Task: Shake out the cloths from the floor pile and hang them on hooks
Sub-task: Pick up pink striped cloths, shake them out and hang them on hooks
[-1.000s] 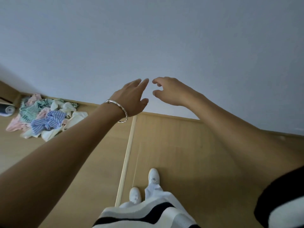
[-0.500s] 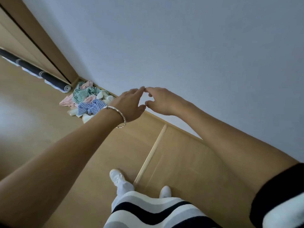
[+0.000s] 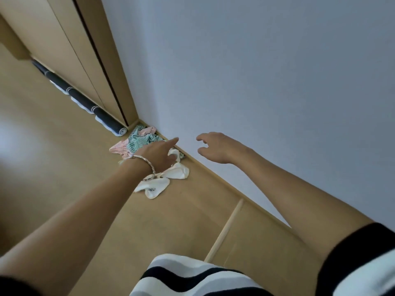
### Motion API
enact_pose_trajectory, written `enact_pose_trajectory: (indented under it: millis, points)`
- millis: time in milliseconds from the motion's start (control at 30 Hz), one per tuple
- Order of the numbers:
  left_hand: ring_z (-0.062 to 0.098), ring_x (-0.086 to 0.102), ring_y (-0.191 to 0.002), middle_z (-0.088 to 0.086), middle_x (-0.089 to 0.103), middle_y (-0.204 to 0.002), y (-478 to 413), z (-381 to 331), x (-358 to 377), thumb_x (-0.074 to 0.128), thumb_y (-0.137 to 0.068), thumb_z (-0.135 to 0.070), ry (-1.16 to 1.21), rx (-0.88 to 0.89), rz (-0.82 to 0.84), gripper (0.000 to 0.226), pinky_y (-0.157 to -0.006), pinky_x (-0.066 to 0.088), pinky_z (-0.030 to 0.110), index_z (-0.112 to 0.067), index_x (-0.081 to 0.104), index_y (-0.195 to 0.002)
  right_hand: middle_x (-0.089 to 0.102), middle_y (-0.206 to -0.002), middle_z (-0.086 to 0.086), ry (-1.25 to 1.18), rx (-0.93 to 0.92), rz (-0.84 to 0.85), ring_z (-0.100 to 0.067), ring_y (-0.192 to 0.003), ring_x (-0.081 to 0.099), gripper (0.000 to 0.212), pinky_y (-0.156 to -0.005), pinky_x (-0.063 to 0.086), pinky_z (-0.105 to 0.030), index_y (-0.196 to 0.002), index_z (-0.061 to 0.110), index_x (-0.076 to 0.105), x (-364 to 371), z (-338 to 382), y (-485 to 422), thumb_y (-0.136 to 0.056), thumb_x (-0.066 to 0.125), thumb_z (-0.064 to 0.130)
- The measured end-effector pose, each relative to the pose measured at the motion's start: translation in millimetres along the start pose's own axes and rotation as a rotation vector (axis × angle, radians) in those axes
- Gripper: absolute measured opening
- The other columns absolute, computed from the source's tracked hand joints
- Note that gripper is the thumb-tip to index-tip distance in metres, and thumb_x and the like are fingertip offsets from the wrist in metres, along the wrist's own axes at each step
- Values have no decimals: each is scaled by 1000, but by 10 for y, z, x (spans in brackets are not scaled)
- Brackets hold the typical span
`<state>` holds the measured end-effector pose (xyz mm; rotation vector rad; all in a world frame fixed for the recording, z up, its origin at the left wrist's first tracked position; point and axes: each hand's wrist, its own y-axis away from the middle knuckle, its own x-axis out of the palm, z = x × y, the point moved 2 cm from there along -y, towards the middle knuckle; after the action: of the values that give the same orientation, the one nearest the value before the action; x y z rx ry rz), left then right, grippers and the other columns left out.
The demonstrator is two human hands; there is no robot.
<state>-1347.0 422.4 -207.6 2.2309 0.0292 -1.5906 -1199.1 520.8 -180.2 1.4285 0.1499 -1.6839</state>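
1. The pile of cloths sits on the floor, right in the corner where the wall meets the wooden door panels. There's green-striped stuff and a pink piece at the back, and white pieces spilling toward the camera.
2. The left hand, the one with the bracelet, reaches out toward the heap with its fingers straight and pointing forward. It's got nothing in it. It overlaps the pile in the view, but I can't tell if it actually touches any cloth.
3. The right hand hangs in front of the wall, just beside the left. Its fingers are loosely curled and spread a bit, and it's empty too.
4. No hooks show anywhere in this shot, and no hung cloth either, so how many are already up is anyone's guess.
5. My read: this is the going-for-a-cloth stage. Grabbing, shaking out and hanging are all left for what's in that heap, and it looks like a fair few pieces.
6. A rolled dark mat lies along the door base, near the pile.
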Motion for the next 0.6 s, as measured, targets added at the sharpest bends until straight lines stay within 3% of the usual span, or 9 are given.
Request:
enact_pose_trajectory:
  millis: [133, 233, 600]
  points:
    - [27, 48, -124, 8, 52, -136, 97, 584, -46, 43, -96, -34, 26, -101, -27, 56, -95, 40, 35, -25, 23, -148, 35, -151, -4, 43, 59, 65, -23, -135, 38, 51, -105, 35, -36, -146, 23, 33, 41, 202, -311, -97, 43, 31]
    - [29, 44, -128, 9, 47, -141, 178, 968, -52, 45, -96, -32, 78, -169, -13, 57, -100, 40, 38, -23, 23, -148, 35, -152, -4, 71, 64, 97, -23, -136, 38, 52, -106, 35, -36, -147, 22, 32, 40, 437, -551, -97, 43, 31]
    - [27, 42, -130, 7, 42, -145, 95, 2059, -334, 42, -97, -36, 93, -347, -52, 59, -100, 39, 36, -24, 18, -149, 38, -151, -9, 196, -197, 194, -25, -135, 39, 52, -105, 35, -35, -147, 16, 34, 68, 1510, -1606, -98, 44, 32]
